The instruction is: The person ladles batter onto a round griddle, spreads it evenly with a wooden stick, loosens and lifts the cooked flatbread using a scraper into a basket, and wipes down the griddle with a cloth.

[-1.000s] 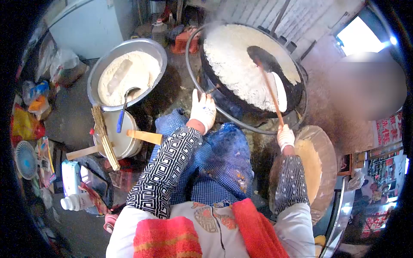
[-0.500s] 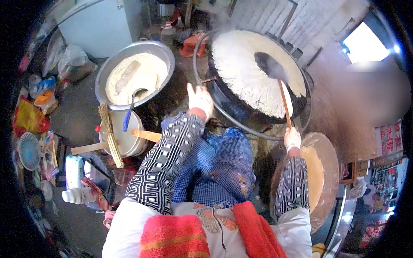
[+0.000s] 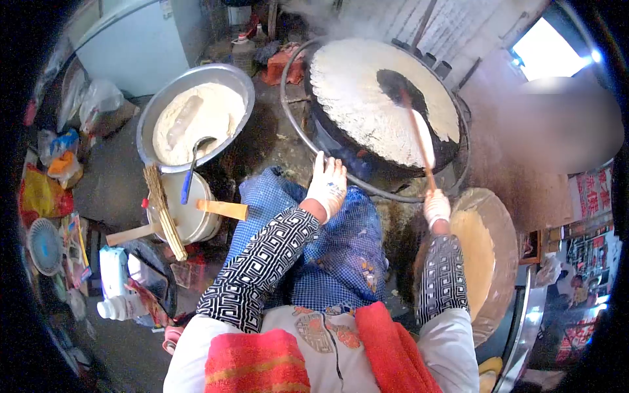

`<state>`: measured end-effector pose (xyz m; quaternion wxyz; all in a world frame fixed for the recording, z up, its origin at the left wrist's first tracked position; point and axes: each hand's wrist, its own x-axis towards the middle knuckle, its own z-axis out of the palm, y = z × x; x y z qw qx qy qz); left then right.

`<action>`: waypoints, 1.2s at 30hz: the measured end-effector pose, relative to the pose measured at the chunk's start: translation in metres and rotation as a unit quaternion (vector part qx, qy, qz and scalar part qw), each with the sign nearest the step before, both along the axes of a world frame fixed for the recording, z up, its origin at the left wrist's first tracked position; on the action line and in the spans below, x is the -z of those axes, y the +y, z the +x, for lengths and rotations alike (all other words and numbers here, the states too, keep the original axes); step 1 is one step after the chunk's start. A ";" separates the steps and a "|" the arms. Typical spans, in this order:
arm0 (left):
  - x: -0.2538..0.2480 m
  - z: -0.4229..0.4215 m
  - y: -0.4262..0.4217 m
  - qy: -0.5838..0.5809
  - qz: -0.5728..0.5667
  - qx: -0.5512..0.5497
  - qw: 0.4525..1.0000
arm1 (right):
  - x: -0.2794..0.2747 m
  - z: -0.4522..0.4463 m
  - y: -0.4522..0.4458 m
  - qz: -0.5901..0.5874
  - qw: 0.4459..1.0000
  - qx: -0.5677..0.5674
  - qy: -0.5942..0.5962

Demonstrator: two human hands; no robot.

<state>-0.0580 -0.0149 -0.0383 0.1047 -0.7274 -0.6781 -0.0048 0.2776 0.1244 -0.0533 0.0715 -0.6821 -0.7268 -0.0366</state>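
My right hand (image 3: 436, 206), in a pale glove, is closed around a long wooden stick (image 3: 418, 141). The stick's far end is blurred over the large round griddle (image 3: 442, 160), which carries a ring of pale batter (image 3: 354, 85) with a bare dark patch near the middle. My left hand (image 3: 327, 185), gloved too, has its fingers stretched out at the metal hoop (image 3: 367, 188) around the griddle; whether they touch it I cannot tell. Beyond my right hand stands a wide lined tub (image 3: 501, 262) holding tan batter (image 3: 473, 252).
Left of the griddle is a metal basin (image 3: 246, 88) of pale batter with a blue-handled ladle (image 3: 186, 188) in it. A white bucket (image 3: 208, 226) carries a straw brush (image 3: 164, 209) and a wooden-handled tool (image 3: 224, 209). Bottles and bags crowd the left; steam rises behind the griddle.
My left hand has shifted right and down, closer to the hoop's front. The stick has swung so its far end lies further left over the griddle. The whole view has shifted slightly.
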 end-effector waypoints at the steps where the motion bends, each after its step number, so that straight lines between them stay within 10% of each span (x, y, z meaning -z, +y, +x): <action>1: 0.001 -0.005 0.001 -0.001 0.005 0.001 1.000 | -0.008 0.005 0.003 0.014 1.000 0.021 -0.011; 23: -0.047 -0.044 0.011 0.011 -0.076 -0.150 0.986 | -0.027 -0.005 -0.014 0.022 1.000 -0.009 0.018; 28: -0.009 0.024 0.001 -0.100 0.035 0.051 0.993 | 0.009 -0.004 -0.029 0.007 0.998 -0.053 -0.015; 36: 0.007 0.006 0.011 -0.024 0.079 0.039 0.996 | -0.041 -0.033 -0.034 -0.067 0.997 -0.040 -0.015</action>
